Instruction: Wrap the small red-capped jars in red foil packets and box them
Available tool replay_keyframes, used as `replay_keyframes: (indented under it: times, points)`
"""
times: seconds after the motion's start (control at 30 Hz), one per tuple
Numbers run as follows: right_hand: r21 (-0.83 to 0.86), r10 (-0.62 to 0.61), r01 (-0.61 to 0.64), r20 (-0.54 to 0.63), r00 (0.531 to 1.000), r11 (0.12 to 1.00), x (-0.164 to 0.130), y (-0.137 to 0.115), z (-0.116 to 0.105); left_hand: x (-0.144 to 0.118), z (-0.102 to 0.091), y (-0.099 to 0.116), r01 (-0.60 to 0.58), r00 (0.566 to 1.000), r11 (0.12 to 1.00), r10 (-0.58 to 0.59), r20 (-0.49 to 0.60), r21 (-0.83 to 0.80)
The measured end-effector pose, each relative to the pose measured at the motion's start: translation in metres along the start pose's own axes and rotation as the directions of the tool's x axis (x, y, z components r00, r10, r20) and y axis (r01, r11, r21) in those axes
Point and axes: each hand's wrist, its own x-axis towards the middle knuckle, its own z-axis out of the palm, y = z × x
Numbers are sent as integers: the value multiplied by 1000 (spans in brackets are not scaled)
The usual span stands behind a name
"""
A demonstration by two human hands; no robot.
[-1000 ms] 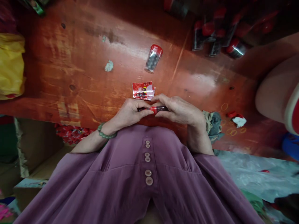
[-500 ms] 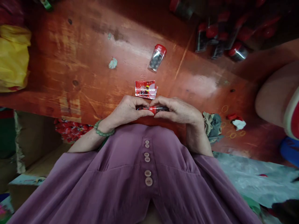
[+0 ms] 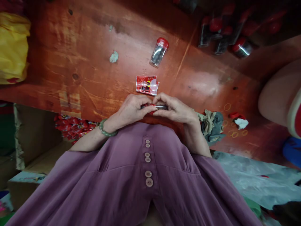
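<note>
One head-worn camera; I note it looking forward and steeply down from above the purple garment [image 3: 127,153]. Left hand [image 3: 131,108] and right hand [image 3: 177,109] fall mid-view, at close range; the reddish table [image 3: 94,59] spreads beyond.

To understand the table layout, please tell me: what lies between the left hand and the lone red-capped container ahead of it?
In the head view, a red printed wrapping lies on the tabletop between the left hand and the red-capped container.

Worn red-brown table [image 3: 94,67], dim rm

Surface is scuffed, w/ dark spots [image 3: 75,76] & a pale diag. line [image 3: 186,52]. Light glares R of ctr; far R corner sits in deep shadow. Open cardboard box [image 3: 39,135] stands by near edge, L.
</note>
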Motion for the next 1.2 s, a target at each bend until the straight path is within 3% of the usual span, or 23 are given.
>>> replay_keyframes:
  times: [0.1, 0.17, 0.3, 0.43, 0.57, 0.7, 0.8, 0.9, 1.07, 1.2]
  points:
    - [310, -7, 27, -67, 998, 950, 2, 9, 12, 0, -12, 5, 66, 998, 997, -67, -11, -30]
    - [388, -2, 31, -74, 997, 921, 2, 11, 17, -2, -18, 6, 101, 994, 993, -99, 37, -57]
    - [255, -42, 59, -70, 997, 965, 1, 9, 15, -5, -21, 5, 154, 985, 983, -146, 88, -97]
    - [68, -94, 98, -58, 994, 993, 0, 7, 8, -1, -18, 1, 281, 958, 940, -263, 116, -192]
    - [116, -81, 93, -107, 991, 989, -1, 8, 11, 9, -17, -2, 352, 934, 897, -318, 164, -267]
    - [376, 21, 58, -201, 979, 925, 0, 10, 21, 10, -17, -3, 343, 932, 836, -358, 46, -429]
    - [498, 103, 58, -289, 952, 865, 4, 15, 28, 4, -14, -1, 268, 927, 694, -374, -17, -668]
    - [537, 128, 121, -402, 907, 835, 13, 19, 35, -1, -4, 2, 220, 926, 577, -378, -19, -786]
    - [533, 65, 215, -458, 887, 818, 22, 12, 46, 1, 15, 5, 175, 870, 600, -465, -163, -780]
    - [524, 77, 206, -467, 881, 826, 16, 10, 49, 6, 16, 6, 171, 851, 609, -487, -195, -774]
